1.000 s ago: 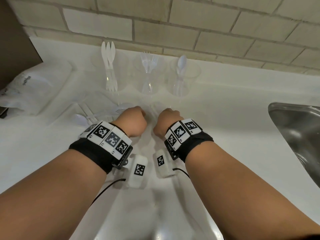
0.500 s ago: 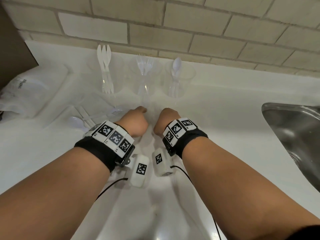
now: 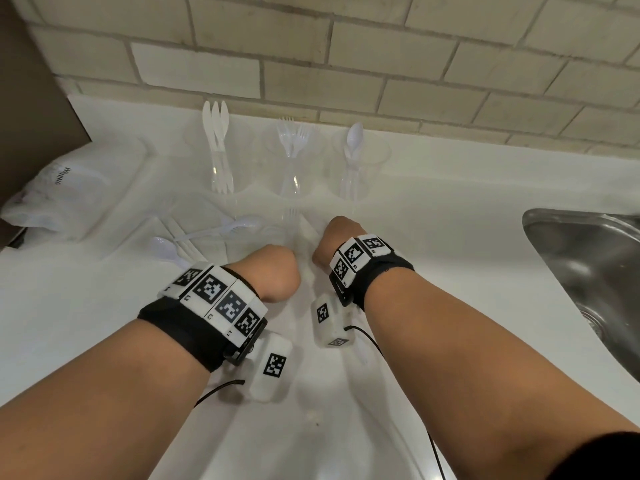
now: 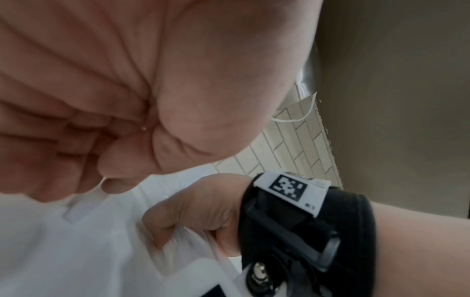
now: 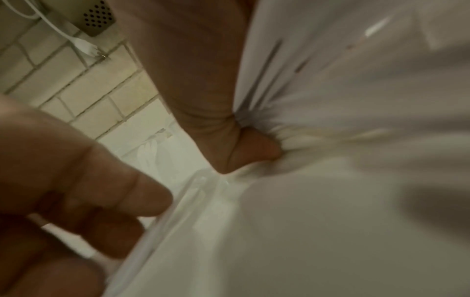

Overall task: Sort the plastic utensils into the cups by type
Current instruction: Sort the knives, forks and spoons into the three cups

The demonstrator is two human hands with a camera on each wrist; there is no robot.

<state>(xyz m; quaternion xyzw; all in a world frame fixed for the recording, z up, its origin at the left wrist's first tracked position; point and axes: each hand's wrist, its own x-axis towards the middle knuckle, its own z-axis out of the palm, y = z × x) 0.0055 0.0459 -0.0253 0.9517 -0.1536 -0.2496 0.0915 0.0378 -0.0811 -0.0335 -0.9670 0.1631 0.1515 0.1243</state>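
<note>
Three clear cups stand by the wall: the knife cup (image 3: pixel 216 150), the fork cup (image 3: pixel 292 150) and the spoon cup (image 3: pixel 353 150). Loose spoons (image 3: pixel 242 225) lie on the counter to the left. My left hand (image 3: pixel 273 271) is curled into a fist and pinches a white utensil's handle (image 4: pixel 84 201). My right hand (image 3: pixel 334 237), just ahead of it, grips a crinkled clear wrapper (image 4: pixel 183 243). The wrapper film (image 5: pixel 330 180) is stretched taut between the two hands. What type of utensil it is stays hidden.
A clear plastic bag (image 3: pixel 62 188) lies at the far left beside a brown cabinet (image 3: pixel 31 98). A steel sink (image 3: pixel 588 271) opens at the right. A clear fork (image 3: pixel 292 213) lies in front of the cups. The tiled wall rises just behind them.
My left hand has drawn back toward me and away from the right hand, which stays near the cups. The wrapper between them is pulled tight. A spoon on the counter is now uncovered.
</note>
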